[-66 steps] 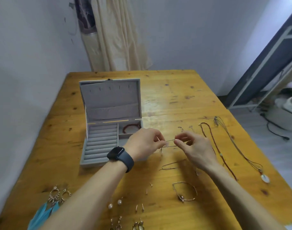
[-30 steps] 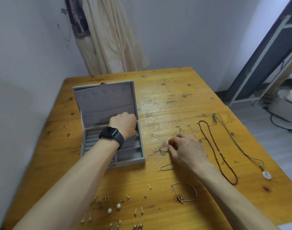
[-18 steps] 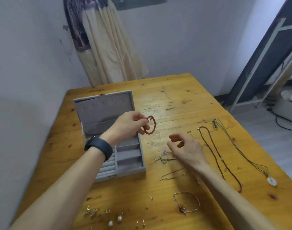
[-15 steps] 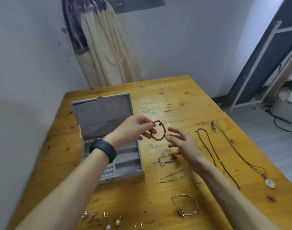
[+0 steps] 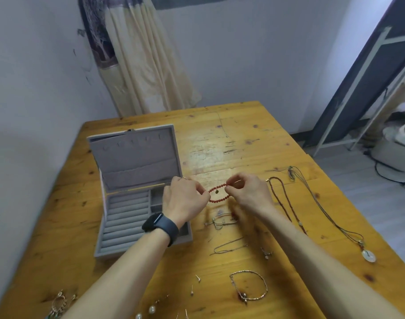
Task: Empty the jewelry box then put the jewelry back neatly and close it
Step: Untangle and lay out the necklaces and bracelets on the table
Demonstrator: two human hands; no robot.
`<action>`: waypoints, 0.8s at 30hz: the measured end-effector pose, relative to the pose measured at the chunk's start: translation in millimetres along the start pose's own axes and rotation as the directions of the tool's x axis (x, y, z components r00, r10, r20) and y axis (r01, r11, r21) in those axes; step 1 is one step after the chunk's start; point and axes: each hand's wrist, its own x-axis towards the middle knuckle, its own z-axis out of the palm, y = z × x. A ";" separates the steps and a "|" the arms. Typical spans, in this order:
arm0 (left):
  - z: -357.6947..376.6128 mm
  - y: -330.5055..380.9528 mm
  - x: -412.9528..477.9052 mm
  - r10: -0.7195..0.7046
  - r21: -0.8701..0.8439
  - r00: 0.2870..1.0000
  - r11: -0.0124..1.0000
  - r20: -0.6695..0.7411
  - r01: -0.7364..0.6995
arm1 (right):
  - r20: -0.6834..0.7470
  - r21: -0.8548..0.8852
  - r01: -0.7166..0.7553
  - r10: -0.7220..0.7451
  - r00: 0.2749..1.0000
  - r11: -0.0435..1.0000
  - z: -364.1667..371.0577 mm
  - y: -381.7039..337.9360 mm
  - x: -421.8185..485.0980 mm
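A grey jewelry box (image 5: 127,224) stands open on the wooden table (image 5: 231,143), its lid upright and its ring rolls and compartments bare. Just right of the box, above the table, both hands hold a red bead bracelet (image 5: 218,192) stretched between them. My left hand (image 5: 184,200), a dark watch on its wrist, pinches the bracelet's left end. My right hand (image 5: 250,193) pinches its right end. A small dark charm hangs inside the loop.
Loose jewelry lies on the table: a thin chain tangle (image 5: 222,221), a cord (image 5: 229,247), a metal bracelet (image 5: 248,287), a red bead necklace (image 5: 285,203), a cord necklace with a white pendant (image 5: 368,255), and studs, pearls and earrings (image 5: 150,309) along the front edge.
My left hand reached into the box, lifted out the red bead bracelet and carried it right. My right hand left the thin chains on the table and took the bracelet's other end.
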 end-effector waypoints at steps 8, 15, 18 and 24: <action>15.9 -2.6 -9.3 0.021 0.075 0.998 0.997 -0.065 -0.016 | 0.068 -0.292 0.186 -0.173 0.983 0.938 6.2 7.5 2.1; 23.0 -5.7 -13.8 0.064 0.068 0.994 0.996 -0.093 -0.058 | 0.088 -0.310 0.248 -0.232 0.969 0.918 7.0 11.0 -3.2; 24.7 -11.3 -15.8 0.100 0.045 0.990 0.994 -0.098 -0.096 | 0.132 -0.323 0.268 -0.238 0.962 0.908 6.5 12.7 -9.0; 26.1 -20.2 -17.1 0.143 0.054 0.987 0.989 -0.073 -0.139 | 0.157 -0.381 0.303 -0.262 0.952 0.874 4.9 14.5 -15.7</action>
